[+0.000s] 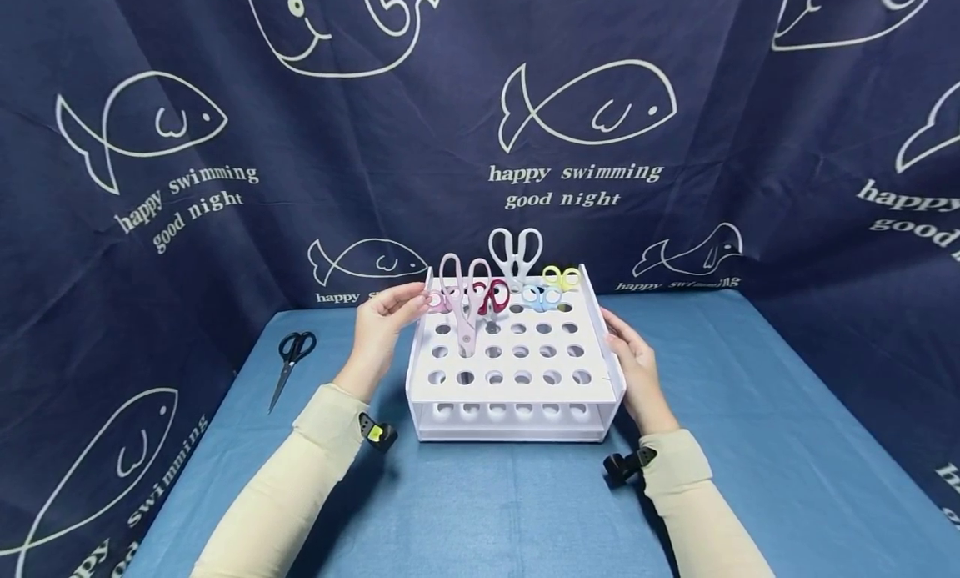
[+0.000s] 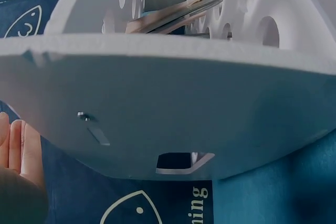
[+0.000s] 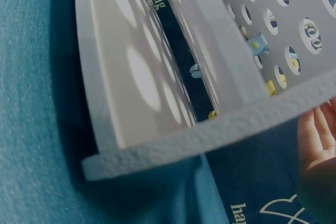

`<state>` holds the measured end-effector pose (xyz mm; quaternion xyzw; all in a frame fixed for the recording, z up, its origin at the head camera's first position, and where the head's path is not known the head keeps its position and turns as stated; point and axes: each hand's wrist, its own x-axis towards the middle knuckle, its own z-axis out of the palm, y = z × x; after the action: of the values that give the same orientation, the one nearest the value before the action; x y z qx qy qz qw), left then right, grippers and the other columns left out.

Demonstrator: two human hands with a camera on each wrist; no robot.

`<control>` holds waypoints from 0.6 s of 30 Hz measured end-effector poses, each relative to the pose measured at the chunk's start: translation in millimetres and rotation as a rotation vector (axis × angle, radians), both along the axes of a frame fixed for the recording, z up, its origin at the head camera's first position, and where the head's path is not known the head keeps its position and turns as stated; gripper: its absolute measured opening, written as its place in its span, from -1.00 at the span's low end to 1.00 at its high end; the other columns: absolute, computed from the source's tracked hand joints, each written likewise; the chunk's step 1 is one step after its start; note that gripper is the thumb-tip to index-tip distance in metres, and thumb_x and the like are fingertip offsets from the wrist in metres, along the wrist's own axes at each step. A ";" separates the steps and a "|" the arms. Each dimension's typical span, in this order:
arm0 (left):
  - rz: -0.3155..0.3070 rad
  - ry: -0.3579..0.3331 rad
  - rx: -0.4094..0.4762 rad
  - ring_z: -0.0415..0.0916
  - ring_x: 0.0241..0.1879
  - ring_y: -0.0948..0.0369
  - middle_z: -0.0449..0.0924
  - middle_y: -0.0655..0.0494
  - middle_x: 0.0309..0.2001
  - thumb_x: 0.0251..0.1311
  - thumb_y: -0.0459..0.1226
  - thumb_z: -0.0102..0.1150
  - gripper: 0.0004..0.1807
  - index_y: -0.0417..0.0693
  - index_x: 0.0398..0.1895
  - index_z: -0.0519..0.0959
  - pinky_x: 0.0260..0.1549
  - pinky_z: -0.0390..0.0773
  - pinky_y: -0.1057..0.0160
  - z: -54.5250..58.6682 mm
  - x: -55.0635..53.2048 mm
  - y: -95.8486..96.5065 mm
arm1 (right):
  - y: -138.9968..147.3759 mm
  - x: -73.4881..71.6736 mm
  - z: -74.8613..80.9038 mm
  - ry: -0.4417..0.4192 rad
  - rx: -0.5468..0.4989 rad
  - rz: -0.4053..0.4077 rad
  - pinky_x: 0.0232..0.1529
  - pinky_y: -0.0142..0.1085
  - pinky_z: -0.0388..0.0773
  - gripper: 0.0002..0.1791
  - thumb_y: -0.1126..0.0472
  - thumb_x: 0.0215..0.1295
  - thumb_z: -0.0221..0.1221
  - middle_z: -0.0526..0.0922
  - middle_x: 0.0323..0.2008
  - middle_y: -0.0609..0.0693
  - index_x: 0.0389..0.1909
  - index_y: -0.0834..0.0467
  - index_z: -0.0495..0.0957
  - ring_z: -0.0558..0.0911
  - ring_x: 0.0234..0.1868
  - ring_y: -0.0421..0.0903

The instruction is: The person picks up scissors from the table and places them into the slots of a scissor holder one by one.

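A white rack with rows of round holes stands mid-table. My left hand is at its left wall, thumb and forefinger tips by the upper edge near small pink scissors. On the other side my right hand rests along the right wall with fairly straight fingers. Tall pale pink scissors stand in the rack, handles up. White-handled scissors rise at the back, with red scissors, light blue scissors and yellow scissors around them. The wrist views show straight fingers partly hidden by the walls.
Black scissors lie on the blue tablecloth left of my left hand. A dark blue curtain with fish drawings and lettering hangs behind and beside the table.
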<state>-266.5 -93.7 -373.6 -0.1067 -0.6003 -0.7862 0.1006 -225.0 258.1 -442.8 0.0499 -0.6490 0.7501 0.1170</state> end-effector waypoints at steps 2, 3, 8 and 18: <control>0.003 0.000 -0.002 0.70 -0.27 0.31 0.74 0.23 -0.34 0.17 -0.51 0.21 -0.62 -0.56 0.06 0.49 -0.11 0.67 0.31 0.4 1.0 -1.7 | 0.2 -0.3 0.0 -0.002 -0.002 0.002 -0.08 -0.51 0.60 -0.47 0.17 0.47 -0.02 0.54 0.10 -0.16 0.40 0.22 0.27 0.56 0.00 -0.30; 0.005 0.000 0.000 0.70 -0.27 0.31 0.74 0.22 -0.34 0.17 -0.51 0.21 -0.62 -0.56 0.06 0.49 -0.11 0.67 0.31 0.5 1.4 -2.9 | 0.3 -0.3 -0.1 -0.004 -0.005 0.003 -0.08 -0.51 0.60 -0.47 0.16 0.46 -0.01 0.54 0.10 -0.16 0.40 0.22 0.27 0.56 0.00 -0.30; 0.032 0.007 0.000 0.70 -0.23 0.30 0.75 0.21 -0.31 0.18 -0.50 0.22 -0.63 -0.53 0.06 0.51 -0.08 0.66 0.30 2.9 4.0 -11.6 | 0.7 -0.1 -0.8 -0.010 -0.003 0.007 -0.08 -0.50 0.60 -0.45 0.14 0.46 0.00 0.53 0.11 -0.16 0.40 0.22 0.27 0.57 0.00 -0.30; 0.146 -0.010 0.029 0.72 -0.23 0.25 0.75 0.08 -0.27 0.13 -0.48 0.27 -0.64 -0.46 0.01 0.56 -0.09 0.65 0.29 1.9 7.4 -54.3 | 1.0 -0.8 -1.6 -0.003 0.000 0.009 -0.06 -0.52 0.59 -0.44 0.13 0.46 0.01 0.53 0.12 -0.13 0.41 0.22 0.26 0.56 0.03 -0.29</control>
<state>-259.1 -148.0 -371.6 -0.0572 -0.5956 -0.7858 0.1564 -225.8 259.1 -444.5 0.0516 -0.6491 0.7506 0.1125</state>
